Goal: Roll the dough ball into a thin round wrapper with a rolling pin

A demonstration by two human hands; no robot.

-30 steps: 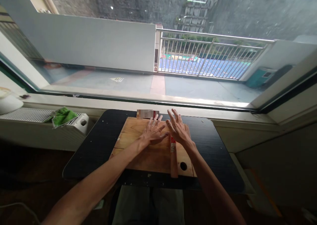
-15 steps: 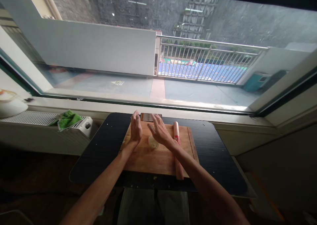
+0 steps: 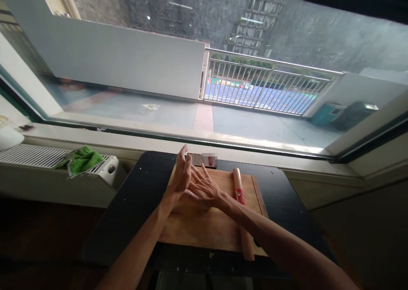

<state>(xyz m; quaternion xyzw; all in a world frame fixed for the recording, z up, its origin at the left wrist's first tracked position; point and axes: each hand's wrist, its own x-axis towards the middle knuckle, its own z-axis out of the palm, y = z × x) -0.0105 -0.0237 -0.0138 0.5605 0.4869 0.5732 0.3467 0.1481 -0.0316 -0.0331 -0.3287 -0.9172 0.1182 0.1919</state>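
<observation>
On a black table (image 3: 140,213) lies a wooden cutting board (image 3: 204,230). My left hand (image 3: 179,177) stands on edge over the board's far left part, fingers stretched upward and empty. My right hand (image 3: 201,189) is beside it, palm down with fingers spread, touching the left palm and low over the board. Whatever lies under the right hand is hidden. A wooden rolling pin (image 3: 241,205) with a red label rests along the board's right side, a little right of my right wrist.
A small box (image 3: 204,159) sits at the board's far edge by the window sill. A green cloth (image 3: 82,160) lies on a white radiator (image 3: 38,156) to the left, with a white bowl (image 3: 7,136) at the far left. Behind is a large window.
My hands have drawn closer together. The right hand has slid left against the left palm, covering the small pale lump of dough seen between them half a second ago.
</observation>
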